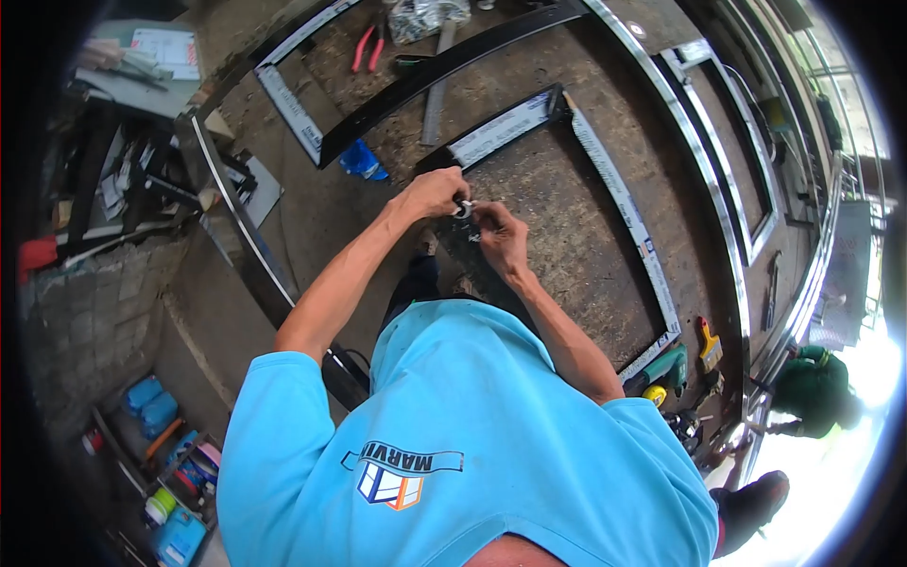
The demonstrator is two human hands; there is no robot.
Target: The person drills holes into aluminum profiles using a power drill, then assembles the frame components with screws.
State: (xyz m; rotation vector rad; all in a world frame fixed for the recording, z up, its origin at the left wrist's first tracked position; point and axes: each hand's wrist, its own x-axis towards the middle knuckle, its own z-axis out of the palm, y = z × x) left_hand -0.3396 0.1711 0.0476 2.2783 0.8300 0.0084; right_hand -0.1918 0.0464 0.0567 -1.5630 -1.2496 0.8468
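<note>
Both my hands meet over the near corner of a black frame with printed white protective film (605, 175). My left hand (436, 192) has its fingers closed at a small shiny metal piece (463, 209). Close beside it on the right, my right hand (502, 236) is pinched by the same piece, with its fingertips near the metal. Below the hands runs a dark bar of the frame (472, 253), with small white marks on it. What each set of fingertips grips is too small to make out fully.
Red-handled pliers (369, 47), a metal ruler (436, 99) and blue plastic (363, 161) lie beyond the frame. At right are a green power tool (666, 369), yellow brush (710, 346) and tape measure (654, 394). A person in green (814, 389) is at far right.
</note>
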